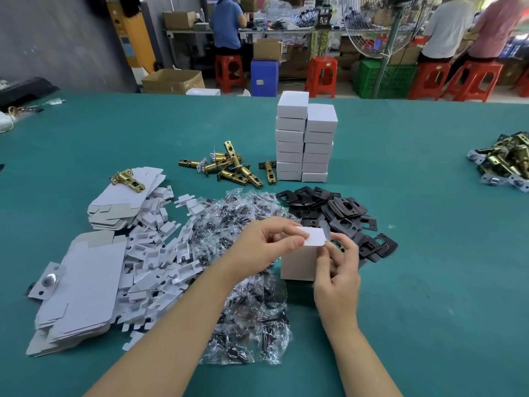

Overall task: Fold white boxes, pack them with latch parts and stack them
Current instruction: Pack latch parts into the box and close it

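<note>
A small white box (297, 265) stands upright on the green table (429, 253) in front of me. My left hand (266, 245) pinches its top flap (315, 236) from the left. My right hand (337, 270) grips the box's right side, fingers curled by the flap. Two stacks of closed white boxes (305, 141) stand farther back. Brass latch bolts (229, 167) lie left of the stacks. Black strike plates (335, 213) are heaped behind the box. Clear bags of dark screws (246, 310) spread under my left forearm.
Flat unfolded box blanks (83, 285) and white card inserts (160, 253) pile at the left, one brass latch (128, 180) on top. More brass latch parts (506, 161) lie at the far right. People sit on red stools (320, 75) beyond the table.
</note>
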`<state>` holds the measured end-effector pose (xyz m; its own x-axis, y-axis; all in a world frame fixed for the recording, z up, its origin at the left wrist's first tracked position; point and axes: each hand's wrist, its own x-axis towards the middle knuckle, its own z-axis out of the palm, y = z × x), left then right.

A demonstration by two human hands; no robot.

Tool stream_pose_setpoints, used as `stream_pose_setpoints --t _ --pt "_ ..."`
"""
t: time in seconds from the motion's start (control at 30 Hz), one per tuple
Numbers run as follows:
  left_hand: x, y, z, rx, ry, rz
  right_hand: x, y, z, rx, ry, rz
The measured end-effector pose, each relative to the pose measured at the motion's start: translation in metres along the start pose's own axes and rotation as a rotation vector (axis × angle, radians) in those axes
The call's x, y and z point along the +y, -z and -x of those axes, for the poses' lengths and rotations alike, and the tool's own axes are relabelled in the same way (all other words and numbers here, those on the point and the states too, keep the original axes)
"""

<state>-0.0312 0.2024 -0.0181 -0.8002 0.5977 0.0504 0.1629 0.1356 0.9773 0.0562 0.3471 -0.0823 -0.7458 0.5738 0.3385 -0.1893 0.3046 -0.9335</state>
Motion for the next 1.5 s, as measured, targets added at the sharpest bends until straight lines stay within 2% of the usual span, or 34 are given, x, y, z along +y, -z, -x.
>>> stream_pose_setpoints --t 0.17,0.43,0.9,1.17,1.33,1.5 --pt "-0.003 -0.003 0.001 0.017 -0.018 -0.165 -0.004 0.000 0.001 -0.006 0.000 -0.054" --pt "-0.008 -0.005 0.003 0.047 -0.126 -0.420 -0.002 -0.002 -0.002 -0.002 0.067 0.065" --pt "0.010 0.001 0.009 -0.020 -0.133 -0.458 -0.009 0.002 -0.001 -0.009 0.113 0.000" --pt "0.002 0.000 0.013 -0.065 -0.156 -0.605 -0.005 0.004 -0.004 -0.009 0.133 0.026" --pt "-0.004 -0.001 0.019 -0.018 -0.289 -0.923 -0.011 0.004 -0.004 -0.004 0.101 0.004" --pt "-0.007 -0.003 0.021 0.018 -0.369 -0.911 -0.014 0.003 -0.004 -0.016 0.140 -0.011"
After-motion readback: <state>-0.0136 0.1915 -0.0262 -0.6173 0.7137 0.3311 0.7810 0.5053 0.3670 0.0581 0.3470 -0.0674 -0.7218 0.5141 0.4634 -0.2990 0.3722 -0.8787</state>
